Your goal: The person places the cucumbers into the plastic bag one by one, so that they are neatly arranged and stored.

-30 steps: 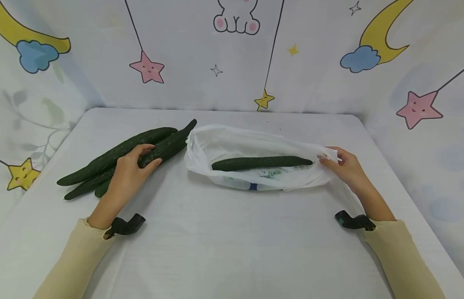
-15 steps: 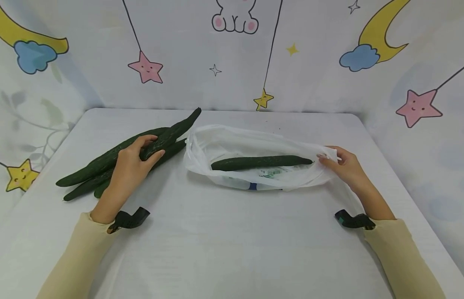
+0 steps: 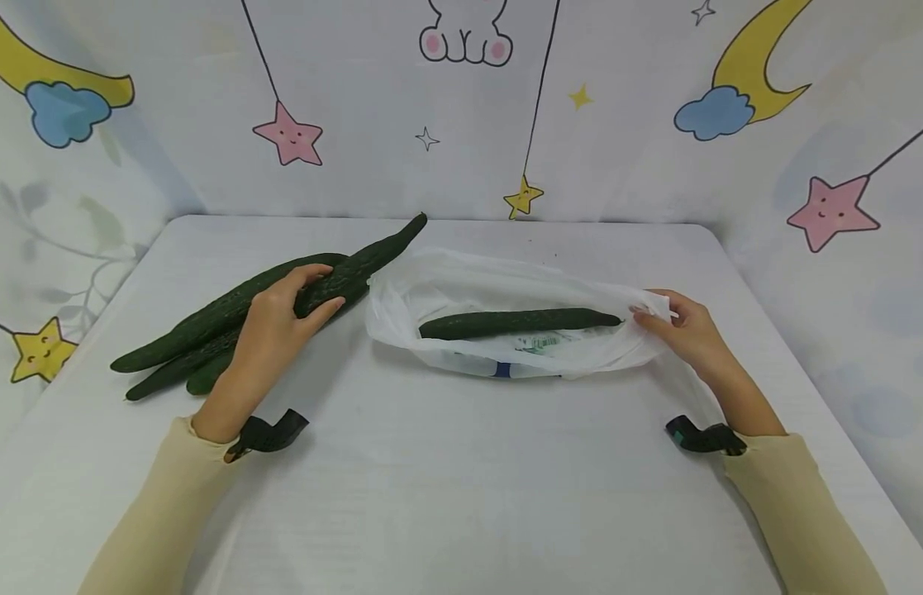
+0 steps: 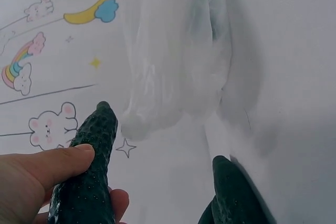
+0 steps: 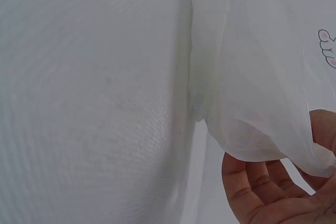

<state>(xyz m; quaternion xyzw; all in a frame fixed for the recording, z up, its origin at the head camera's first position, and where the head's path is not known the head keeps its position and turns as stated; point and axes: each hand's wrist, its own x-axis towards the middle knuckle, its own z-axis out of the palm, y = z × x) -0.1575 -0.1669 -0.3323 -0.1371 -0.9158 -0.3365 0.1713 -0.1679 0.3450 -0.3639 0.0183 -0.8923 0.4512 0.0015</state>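
My left hand grips a long dark green cucumber between thumb and fingers, lifted at a slant above the others. In the left wrist view the thumb lies across this cucumber, its tip pointing toward the bag. My right hand pinches the right end of a white plastic bag, whose mouth faces up. Inside the bag lies one cucumber. The right wrist view shows the bag's edge between thumb and fingers, with the thumb partly out of frame.
Several more cucumbers lie in a pile at the left of the white table, partly hidden by the left hand. A patterned backdrop with moons and stars stands behind the table. Black cameras sit on both wrists.
The left hand has raised the cucumber off the pile and carried it right, toward the bag. The right hand and the bag have stayed in place.
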